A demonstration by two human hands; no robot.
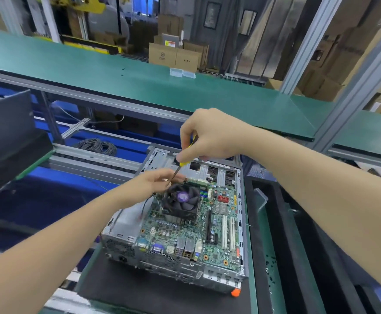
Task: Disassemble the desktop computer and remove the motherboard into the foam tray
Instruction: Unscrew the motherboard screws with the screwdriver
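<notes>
An open grey desktop case (pixel 126 225) lies flat on a dark mat, with the green motherboard (pixel 216 241) inside it. A black CPU fan (pixel 181 201) with a purple centre sits on the board. My right hand (pixel 210 134) is closed around a yellow-handled screwdriver (pixel 183 163), its shaft pointing down at the fan's far-left corner. My left hand (pixel 156 182) pinches the lower shaft beside the fan. The tip is hidden behind my fingers. A black foam tray (pixel 273 223) lies to the right of the case.
A green conveyor belt (pixel 139 82) runs across behind the work area, with two clear plastic boxes (pixel 182 72) on it. A dark panel (pixel 5 137) stands at the left. Coiled grey cable (pixel 97 146) lies behind the case. Cardboard boxes fill the background.
</notes>
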